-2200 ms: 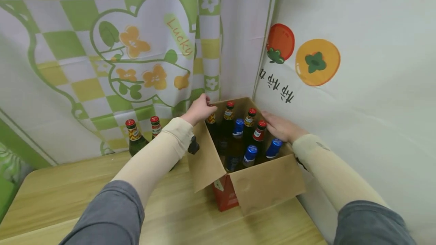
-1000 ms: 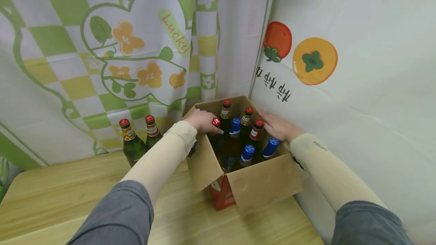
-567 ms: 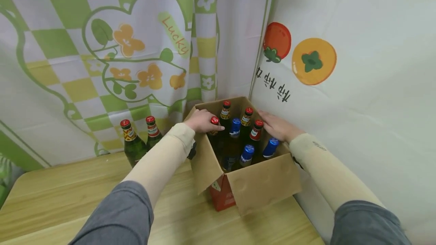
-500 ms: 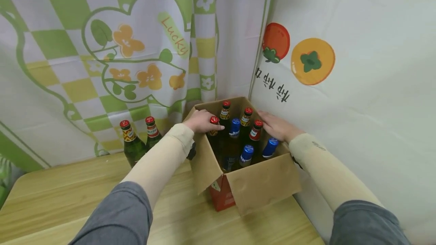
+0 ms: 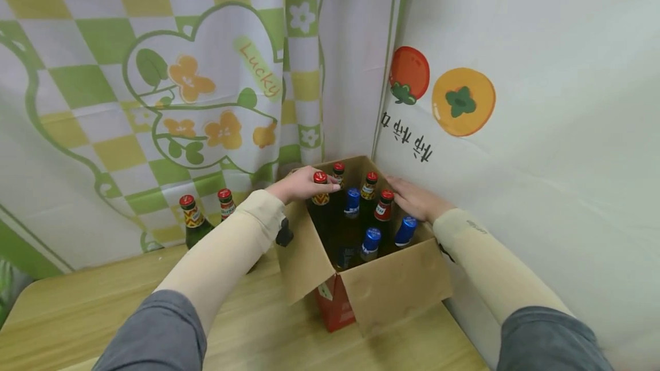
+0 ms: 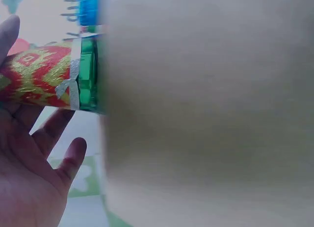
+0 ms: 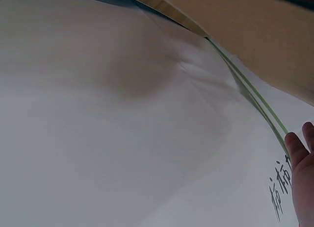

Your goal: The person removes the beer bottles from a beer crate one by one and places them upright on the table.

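Note:
In the head view an open cardboard box (image 5: 397, 285) holds several beer bottles, some with red caps, some with blue tops. At its left side my left hand (image 5: 299, 184) grips the neck of a red-capped beer bottle (image 5: 321, 198), thumb on the near side; the lower body is hidden in the box. The left wrist view shows that bottle's red and gold neck foil (image 6: 39, 72) against my fingers (image 6: 49, 134). My right hand (image 5: 419, 199) lies with extended fingers along the outside of the box's right side, near the wall.
Two red-capped green bottles (image 5: 195, 222) stand on the wooden table (image 5: 124, 285) left of the box, partly behind my left forearm. A patterned curtain (image 5: 206, 102) hangs behind, and a white wall covering (image 5: 557, 130) rises close on the right. The box's flaps hang outward.
My left hand moved from the box's rim onto the red-capped bottle's neck, and that bottle now sits slightly higher in the box. My right hand stayed at the box's right side.

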The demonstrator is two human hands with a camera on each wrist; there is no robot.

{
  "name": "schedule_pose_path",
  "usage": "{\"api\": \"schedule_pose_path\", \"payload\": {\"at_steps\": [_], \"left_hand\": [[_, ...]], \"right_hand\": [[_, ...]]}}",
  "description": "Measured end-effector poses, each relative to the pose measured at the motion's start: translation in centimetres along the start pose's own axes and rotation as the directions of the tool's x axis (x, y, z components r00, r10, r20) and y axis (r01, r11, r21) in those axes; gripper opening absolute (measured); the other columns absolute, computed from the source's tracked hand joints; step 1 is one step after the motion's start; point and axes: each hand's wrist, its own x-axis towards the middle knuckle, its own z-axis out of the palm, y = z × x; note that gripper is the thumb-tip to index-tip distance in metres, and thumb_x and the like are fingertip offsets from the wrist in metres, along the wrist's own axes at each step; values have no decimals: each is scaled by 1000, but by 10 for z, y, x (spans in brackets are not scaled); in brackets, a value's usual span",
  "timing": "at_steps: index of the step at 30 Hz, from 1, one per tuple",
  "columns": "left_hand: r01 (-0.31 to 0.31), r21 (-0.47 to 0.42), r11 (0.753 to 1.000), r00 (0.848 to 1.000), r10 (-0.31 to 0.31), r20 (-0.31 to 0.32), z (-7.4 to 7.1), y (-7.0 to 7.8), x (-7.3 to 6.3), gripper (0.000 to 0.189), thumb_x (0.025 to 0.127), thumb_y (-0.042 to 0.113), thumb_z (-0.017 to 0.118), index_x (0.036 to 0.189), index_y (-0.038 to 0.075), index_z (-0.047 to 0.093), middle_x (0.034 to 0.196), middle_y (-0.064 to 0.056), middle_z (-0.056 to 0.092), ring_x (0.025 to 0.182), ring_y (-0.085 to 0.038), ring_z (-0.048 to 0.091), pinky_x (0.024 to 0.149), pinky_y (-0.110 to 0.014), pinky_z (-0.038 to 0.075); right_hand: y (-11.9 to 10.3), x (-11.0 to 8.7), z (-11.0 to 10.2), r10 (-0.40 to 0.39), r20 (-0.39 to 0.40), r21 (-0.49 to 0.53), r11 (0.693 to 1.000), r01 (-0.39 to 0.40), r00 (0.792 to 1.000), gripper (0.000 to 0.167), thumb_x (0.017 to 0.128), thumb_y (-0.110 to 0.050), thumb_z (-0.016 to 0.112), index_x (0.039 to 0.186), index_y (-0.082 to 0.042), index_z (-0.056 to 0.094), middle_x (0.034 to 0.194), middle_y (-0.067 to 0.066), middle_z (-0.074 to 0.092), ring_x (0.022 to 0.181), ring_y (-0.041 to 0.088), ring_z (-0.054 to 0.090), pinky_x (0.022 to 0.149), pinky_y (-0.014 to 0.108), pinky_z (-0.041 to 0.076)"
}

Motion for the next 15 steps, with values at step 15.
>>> {"api": "schedule_pose_path", "payload": {"at_steps": [15], "left_hand": [[-267,-514,815,943,111,-314,-74,72,-19,18,102,5,60,104,-5,75,122,-16,72,127,-33,58,106,-40,43]], "right_hand": [[-1,2,-4,-16,15,-25,1000,16,1000,57,110,-18,33,158,11,22,163,30,24,151,47,21,121,55,18]]}}
